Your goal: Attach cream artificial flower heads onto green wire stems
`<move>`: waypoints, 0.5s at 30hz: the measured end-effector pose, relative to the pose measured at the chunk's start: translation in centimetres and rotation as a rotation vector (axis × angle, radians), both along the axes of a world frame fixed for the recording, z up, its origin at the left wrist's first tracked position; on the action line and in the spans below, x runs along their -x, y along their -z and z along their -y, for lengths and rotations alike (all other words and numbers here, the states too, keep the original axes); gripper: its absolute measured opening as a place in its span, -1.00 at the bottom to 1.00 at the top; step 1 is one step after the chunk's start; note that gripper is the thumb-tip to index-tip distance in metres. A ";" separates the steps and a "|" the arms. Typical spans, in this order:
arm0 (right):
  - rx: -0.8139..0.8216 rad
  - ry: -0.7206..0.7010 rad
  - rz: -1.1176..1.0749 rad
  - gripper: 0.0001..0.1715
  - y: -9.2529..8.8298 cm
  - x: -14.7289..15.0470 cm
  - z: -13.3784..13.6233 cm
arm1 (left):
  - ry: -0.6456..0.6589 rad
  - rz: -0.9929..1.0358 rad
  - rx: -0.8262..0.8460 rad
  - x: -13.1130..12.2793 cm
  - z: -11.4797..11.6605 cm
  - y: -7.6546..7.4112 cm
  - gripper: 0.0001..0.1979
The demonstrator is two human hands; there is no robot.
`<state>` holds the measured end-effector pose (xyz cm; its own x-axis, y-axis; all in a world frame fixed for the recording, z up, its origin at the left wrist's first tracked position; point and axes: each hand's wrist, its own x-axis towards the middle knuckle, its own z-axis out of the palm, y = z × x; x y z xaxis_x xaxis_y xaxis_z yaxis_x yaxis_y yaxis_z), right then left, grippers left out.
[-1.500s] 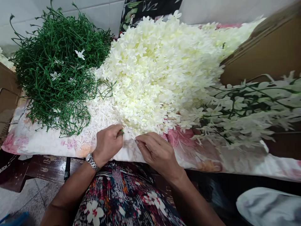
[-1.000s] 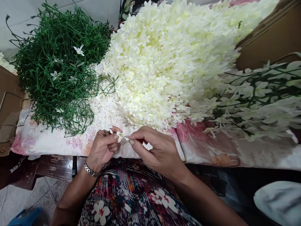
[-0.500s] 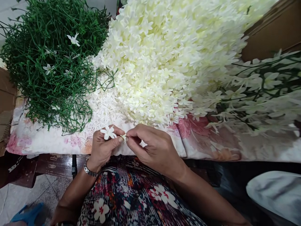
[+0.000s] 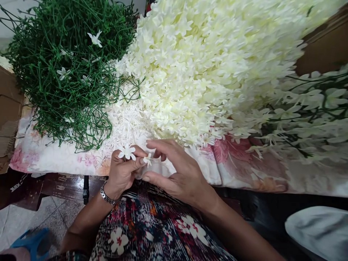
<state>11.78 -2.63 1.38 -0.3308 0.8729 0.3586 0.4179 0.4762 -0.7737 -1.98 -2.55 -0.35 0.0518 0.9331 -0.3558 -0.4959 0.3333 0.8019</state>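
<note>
Two blossoms are kept up over the front edge of the cloth-covered bench [image 4: 61, 156] by the left hand [image 4: 132, 169], which is closed in a thumb-and-finger pinch. The larger white flower [image 4: 127, 152] is perched by the index finger, the smaller white flower [image 4: 148, 159] is caught at the thumb tip; any stem is hidden. The right hand [image 4: 181, 172] is spread wide around the little one, with nothing clearly gripped (kinda blurry there). Biggest worry: the little one could easily be dropped if that pinch is loosened. Petals might get creased if squeezed too hard, and anything flicked into the white blossom heap [image 4: 195, 76] would probably be lost.
</note>
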 end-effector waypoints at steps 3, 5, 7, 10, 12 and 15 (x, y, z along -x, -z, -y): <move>-0.022 -0.008 -0.035 -0.68 0.2 0.2 -0.1 | -0.015 -0.028 -0.041 -0.1 0.0 -0.2 -0.85; -0.032 0.005 -0.042 -0.74 0.3 0.2 0.0 | -0.008 -0.051 -0.068 -0.1 0.1 -0.2 -0.87; -0.045 0.002 -0.025 -0.74 0.4 0.2 0.0 | -0.005 -0.077 -0.106 -0.1 0.1 0.0 -0.90; -0.109 0.021 0.019 -0.75 0.8 0.1 0.2 | -0.016 -0.135 -0.153 -0.1 0.3 0.4 -0.93; -0.158 0.047 0.047 -0.78 1.1 0.0 0.3 | -0.010 -0.188 -0.172 -0.1 0.4 0.6 -0.94; -0.159 0.083 0.069 -0.83 1.4 0.0 0.2 | 0.064 -0.227 -0.146 0.2 0.5 0.4 -0.90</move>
<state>11.76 -2.88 0.00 -0.2888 0.8321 0.4734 0.5104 0.5522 -0.6592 -2.19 -3.03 -0.79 0.0468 0.9727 -0.2274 -0.2795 0.2313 0.9319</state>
